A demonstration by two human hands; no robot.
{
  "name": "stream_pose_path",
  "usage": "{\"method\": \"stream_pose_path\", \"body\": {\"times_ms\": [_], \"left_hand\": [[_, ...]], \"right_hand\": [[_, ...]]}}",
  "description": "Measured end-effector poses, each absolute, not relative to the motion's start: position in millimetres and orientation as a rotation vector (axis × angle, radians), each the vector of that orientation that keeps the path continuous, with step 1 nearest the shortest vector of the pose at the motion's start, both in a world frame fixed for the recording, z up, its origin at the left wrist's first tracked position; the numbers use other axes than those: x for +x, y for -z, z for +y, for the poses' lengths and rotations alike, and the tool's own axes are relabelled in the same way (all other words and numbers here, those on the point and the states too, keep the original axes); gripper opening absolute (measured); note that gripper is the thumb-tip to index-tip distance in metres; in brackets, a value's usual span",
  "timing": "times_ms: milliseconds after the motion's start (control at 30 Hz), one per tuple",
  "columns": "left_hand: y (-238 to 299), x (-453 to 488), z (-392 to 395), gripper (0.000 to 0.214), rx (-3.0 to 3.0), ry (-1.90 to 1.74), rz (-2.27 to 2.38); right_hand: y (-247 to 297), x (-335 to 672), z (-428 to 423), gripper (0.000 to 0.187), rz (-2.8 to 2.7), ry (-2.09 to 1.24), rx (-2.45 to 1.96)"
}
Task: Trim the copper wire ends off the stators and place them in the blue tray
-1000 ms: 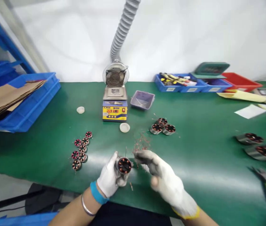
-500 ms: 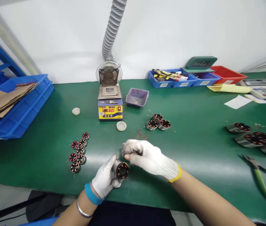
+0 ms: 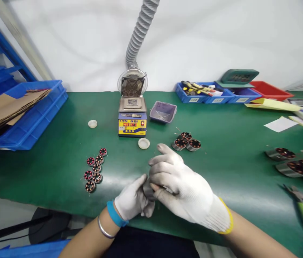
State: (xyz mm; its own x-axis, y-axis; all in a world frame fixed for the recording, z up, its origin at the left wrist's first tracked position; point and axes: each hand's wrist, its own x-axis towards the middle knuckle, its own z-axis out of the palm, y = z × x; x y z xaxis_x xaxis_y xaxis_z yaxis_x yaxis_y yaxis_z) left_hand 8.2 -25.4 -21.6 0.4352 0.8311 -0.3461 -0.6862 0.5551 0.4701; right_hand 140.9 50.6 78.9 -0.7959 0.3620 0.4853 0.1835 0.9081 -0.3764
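Note:
My left hand (image 3: 132, 200), in a white glove with a blue band at the wrist, is wrapped round a silver motor stator (image 3: 148, 190) above the front of the bench. My gloved right hand (image 3: 178, 182) reaches over the stator from the right. Its thumb and a bare fingertip come together at the stator's edge, while the other fingers are bent above. What they pinch is hidden, and so is the stator's wound face. Three wound stators (image 3: 186, 142) stand beyond my right hand. Several smaller ones (image 3: 97, 167) lie to the left.
A solder pot (image 3: 132, 125) stands under a grey duct (image 3: 140, 32), beside a purple tray (image 3: 163, 111). White lids (image 3: 144, 143) lie near it. Green-handled pliers (image 3: 302, 204) and larger stators (image 3: 291, 168) lie right. A blue crate (image 3: 44, 111) holds cardboard. Tool bins (image 3: 203, 97) line the back.
My right hand has come down and nearer, from beside the stator to its edge, and now covers its face. The stator has turned in my left hand. The whole view has shifted slightly.

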Motion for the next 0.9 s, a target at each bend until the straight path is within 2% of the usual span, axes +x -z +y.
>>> {"method": "stream_pose_path", "body": {"times_ms": [100, 167, 233, 433, 533, 700, 800, 900], "left_hand": [[12.0, 1.3, -29.0, 0.021, 0.195, -1.187, 0.723], [9.4, -3.0, -28.9, 0.028, 0.139, -1.333, 1.042], [10.6, -3.1, -26.6, 0.040, 0.141, -1.324, 1.264], [20.6, 13.0, -26.8, 0.056, 0.214, -0.992, 0.608], [20.4, 18.5, -30.5, 0.047, 0.255, -1.142, 0.658], [22.2, 20.4, -30.8, 0.045, 0.238, -1.456, 0.951], [24.6, 19.3, -31.0, 0.043, 0.186, -1.472, 1.026], [23.0, 17.8, -31.6, 0.040, 0.175, -1.456, 1.015]], "right_hand": [[-80.7, 145.7, 53.2, 0.013, -2.459, -0.361, -0.413], [-85.5, 144.9, 53.2, 0.012, -2.425, -0.389, -0.387], [-89.4, 141.8, 52.4, 0.011, -2.397, -0.460, -0.346], [-77.6, 142.2, 51.3, 0.014, -2.372, -0.606, -0.378], [-62.5, 151.3, 54.6, 0.012, -2.217, -0.733, -0.475], [-30.5, 171.7, 66.0, 0.011, -1.415, -1.069, -0.740], [-11.9, 177.9, 62.7, 0.006, -1.601, -1.129, -0.870], [-1.4, 173.7, 50.2, 0.013, -1.880, -1.116, -0.889]]}}
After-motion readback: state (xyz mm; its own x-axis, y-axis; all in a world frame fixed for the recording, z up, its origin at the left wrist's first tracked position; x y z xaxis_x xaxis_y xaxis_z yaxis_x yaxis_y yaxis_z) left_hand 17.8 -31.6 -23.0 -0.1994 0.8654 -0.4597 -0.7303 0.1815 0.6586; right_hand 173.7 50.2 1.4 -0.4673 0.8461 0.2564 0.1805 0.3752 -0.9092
